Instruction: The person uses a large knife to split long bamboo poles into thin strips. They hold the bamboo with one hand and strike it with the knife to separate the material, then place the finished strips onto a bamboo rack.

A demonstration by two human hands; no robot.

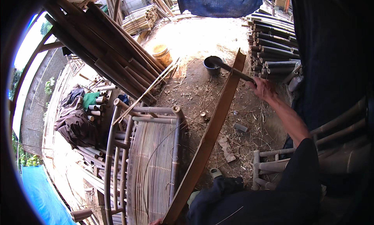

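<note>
A long split bamboo piece (208, 143), brown on its inner face, slants up from the bottom edge to the upper middle. My right hand (265, 88) is closed round the handle of a dark-bladed machete (240, 74). Its blade lies across the bamboo near the far end and reaches over a dark bucket (212, 71) beyond. At the bottom edge only a bit of my left hand (156, 222) shows, against the near end of the bamboo, seeming to grip it; most of its fingers are out of the picture.
A bamboo bench (152, 166) with a slatted seat stands left of the bamboo. Dark bamboo poles (105, 45) lean at upper left, near a yellow bucket (162, 56). Cut poles (274, 49) are stacked at right. Bamboo shavings and a grey block (240, 127) lie on the ground.
</note>
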